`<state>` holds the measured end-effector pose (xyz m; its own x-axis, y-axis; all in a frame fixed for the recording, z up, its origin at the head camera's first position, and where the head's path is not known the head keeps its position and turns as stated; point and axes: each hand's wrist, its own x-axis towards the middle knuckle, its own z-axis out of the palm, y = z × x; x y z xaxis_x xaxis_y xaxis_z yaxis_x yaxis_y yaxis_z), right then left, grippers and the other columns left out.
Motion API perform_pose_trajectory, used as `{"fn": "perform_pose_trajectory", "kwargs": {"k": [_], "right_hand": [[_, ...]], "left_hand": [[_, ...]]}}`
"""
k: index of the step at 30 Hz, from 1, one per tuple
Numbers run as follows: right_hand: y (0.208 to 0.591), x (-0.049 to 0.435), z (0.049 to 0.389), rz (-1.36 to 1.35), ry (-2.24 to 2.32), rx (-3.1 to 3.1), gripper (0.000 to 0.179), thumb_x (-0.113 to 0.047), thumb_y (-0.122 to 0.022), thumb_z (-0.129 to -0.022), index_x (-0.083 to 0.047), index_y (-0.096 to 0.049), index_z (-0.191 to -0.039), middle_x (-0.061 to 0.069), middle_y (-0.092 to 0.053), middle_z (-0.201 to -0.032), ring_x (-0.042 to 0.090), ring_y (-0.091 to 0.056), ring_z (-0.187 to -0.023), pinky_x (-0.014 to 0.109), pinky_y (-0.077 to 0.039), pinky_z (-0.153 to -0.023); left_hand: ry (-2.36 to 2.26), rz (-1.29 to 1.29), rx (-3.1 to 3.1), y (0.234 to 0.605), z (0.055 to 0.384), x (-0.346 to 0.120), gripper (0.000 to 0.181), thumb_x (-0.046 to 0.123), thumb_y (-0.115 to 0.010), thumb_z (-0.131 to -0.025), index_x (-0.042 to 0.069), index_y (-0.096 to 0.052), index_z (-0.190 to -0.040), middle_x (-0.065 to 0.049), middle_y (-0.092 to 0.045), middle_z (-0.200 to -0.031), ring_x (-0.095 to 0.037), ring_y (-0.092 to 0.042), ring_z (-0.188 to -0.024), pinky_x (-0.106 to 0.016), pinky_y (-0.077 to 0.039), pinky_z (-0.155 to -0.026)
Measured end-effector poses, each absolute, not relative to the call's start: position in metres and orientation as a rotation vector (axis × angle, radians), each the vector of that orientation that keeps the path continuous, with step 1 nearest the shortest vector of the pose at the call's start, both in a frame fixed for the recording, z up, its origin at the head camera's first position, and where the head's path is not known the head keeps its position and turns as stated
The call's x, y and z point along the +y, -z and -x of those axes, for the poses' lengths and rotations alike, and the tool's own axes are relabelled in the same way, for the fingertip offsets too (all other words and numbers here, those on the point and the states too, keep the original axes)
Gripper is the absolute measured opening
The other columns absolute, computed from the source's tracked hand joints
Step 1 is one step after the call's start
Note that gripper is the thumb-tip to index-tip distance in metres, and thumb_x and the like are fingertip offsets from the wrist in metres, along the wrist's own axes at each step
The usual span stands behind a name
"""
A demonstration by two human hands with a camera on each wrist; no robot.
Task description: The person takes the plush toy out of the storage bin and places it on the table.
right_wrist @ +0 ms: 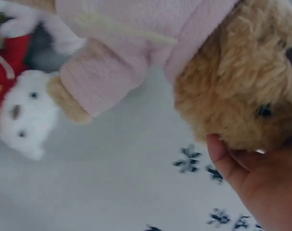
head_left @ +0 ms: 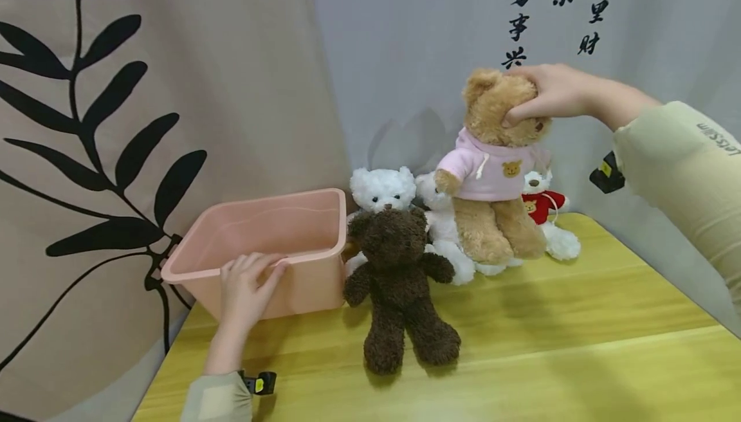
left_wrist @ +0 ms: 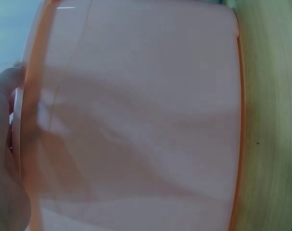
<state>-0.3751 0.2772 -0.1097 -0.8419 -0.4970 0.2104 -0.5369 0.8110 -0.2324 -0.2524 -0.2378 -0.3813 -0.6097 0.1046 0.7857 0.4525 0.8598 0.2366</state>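
My right hand (head_left: 552, 94) grips a light-brown teddy bear (head_left: 498, 229) by its head. The bear wears a pink hoodie and hangs upright over the back of the table. In the right wrist view, fingers (right_wrist: 223, 163) press into the fur beside its face. My left hand (head_left: 246, 287) holds the front rim of a pink plastic bin (head_left: 312, 287), its fingers hooked over the edge. The bin's side wall (left_wrist: 151, 96) fills the left wrist view. A dark-brown teddy bear (head_left: 399, 280) leans next to the bin, in front of white bears.
One white bear (head_left: 382, 184) sits behind the dark one, with another white plush (head_left: 442, 222) beside it. A white bear in a red top (head_left: 541, 206) is at the back right. All stand on a yellow wooden table (head_left: 550, 357) before a printed curtain (head_left: 260, 74).
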Motion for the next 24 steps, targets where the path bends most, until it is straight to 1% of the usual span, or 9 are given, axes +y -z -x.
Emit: {"fn": "perform_pose_trajectory", "kwargs": {"k": [3, 6, 9, 13, 15, 17, 20, 22, 24], "right_hand": [[0.138, 0.287, 0.373, -0.880, -0.462, -2.903, 0.071, -0.034, -0.070, -0.083, -0.008, -0.041, -0.143, 0.016, -0.060, -0.114, 0.029, -0.057, -0.098, 0.044, -0.047, -0.079], [0.171, 0.291, 0.371, -0.938, -0.534, -2.936, 0.077, -0.031, -0.072, -0.080, -0.004, -0.039, -0.145, 0.015, -0.061, -0.112, 0.028, -0.058, -0.096, 0.046, -0.049, -0.079], [0.209, 0.289, 0.369, -0.992, -0.585, -2.956, 0.079, -0.030, -0.076, -0.077, -0.002, -0.041, -0.142, 0.013, -0.061, -0.111, 0.028, -0.059, -0.096, 0.047, -0.050, -0.079], [0.256, 0.279, 0.371, -1.067, -0.580, -2.994, 0.081, -0.035, -0.080, -0.074, -0.004, -0.044, -0.139, 0.011, -0.061, -0.112, 0.025, -0.060, -0.096, 0.046, -0.050, -0.078], [0.275, 0.272, 0.372, -1.087, -0.547, -2.996, 0.078, -0.035, -0.080, -0.073, -0.007, -0.046, -0.137, 0.008, -0.062, -0.111, 0.023, -0.060, -0.093, 0.043, -0.050, -0.075], [0.289, 0.267, 0.372, -1.093, -0.478, -2.962, 0.072, -0.032, -0.080, -0.071, -0.010, -0.050, -0.133, 0.006, -0.062, -0.111, 0.020, -0.059, -0.092, 0.042, -0.048, -0.073], [0.299, 0.261, 0.373, -1.071, -0.374, -2.872, 0.065, -0.024, -0.078, -0.068, -0.014, -0.055, -0.128, 0.006, -0.061, -0.111, 0.020, -0.057, -0.085, 0.041, -0.046, -0.068], [0.302, 0.257, 0.373, -1.046, -0.324, -2.819, 0.065, -0.022, -0.078, -0.067, -0.014, -0.056, -0.128, 0.008, -0.060, -0.111, 0.020, -0.056, -0.083, 0.041, -0.045, -0.066], [0.305, 0.253, 0.373, -1.019, -0.303, -2.787, 0.068, -0.023, -0.078, -0.067, -0.013, -0.055, -0.130, 0.011, -0.059, -0.110, 0.021, -0.056, -0.082, 0.042, -0.046, -0.065]], "left_hand": [[0.527, 0.394, -2.191, 0.380, 0.252, -0.238, 0.019, 0.019, -0.073, -0.086, 0.010, -0.074, -0.103, -0.004, -0.068, -0.091, -0.023, -0.055, -0.084, -0.050, -0.028, -0.089], [0.527, 0.394, -2.191, 0.379, 0.252, -0.238, 0.019, 0.018, -0.073, -0.085, 0.010, -0.074, -0.102, -0.004, -0.068, -0.090, -0.023, -0.055, -0.083, -0.050, -0.028, -0.088], [0.531, 0.398, -2.185, 0.379, 0.251, -0.238, 0.019, 0.017, -0.074, -0.085, 0.010, -0.074, -0.102, -0.004, -0.069, -0.090, -0.023, -0.055, -0.082, -0.050, -0.028, -0.087], [0.532, 0.397, -2.176, 0.380, 0.252, -0.237, 0.018, 0.016, -0.074, -0.084, 0.010, -0.074, -0.101, -0.004, -0.069, -0.090, -0.022, -0.054, -0.081, -0.050, -0.028, -0.087], [0.534, 0.400, -2.175, 0.380, 0.253, -0.237, 0.018, 0.015, -0.074, -0.084, 0.010, -0.074, -0.101, -0.003, -0.068, -0.089, -0.021, -0.054, -0.079, -0.050, -0.028, -0.087], [0.535, 0.405, -2.181, 0.381, 0.254, -0.236, 0.017, 0.016, -0.073, -0.085, 0.011, -0.074, -0.101, -0.003, -0.068, -0.089, -0.021, -0.053, -0.079, -0.050, -0.028, -0.088], [0.537, 0.409, -2.187, 0.382, 0.254, -0.234, 0.017, 0.017, -0.073, -0.085, 0.011, -0.074, -0.101, -0.003, -0.068, -0.089, -0.020, -0.053, -0.079, -0.050, -0.028, -0.088], [0.534, 0.403, -2.183, 0.382, 0.254, -0.234, 0.017, 0.017, -0.073, -0.085, 0.011, -0.074, -0.101, -0.003, -0.068, -0.089, -0.021, -0.054, -0.080, -0.050, -0.028, -0.088], [0.531, 0.397, -2.174, 0.381, 0.254, -0.235, 0.017, 0.017, -0.074, -0.084, 0.011, -0.074, -0.100, -0.003, -0.068, -0.089, -0.022, -0.054, -0.080, -0.050, -0.028, -0.088]]}}
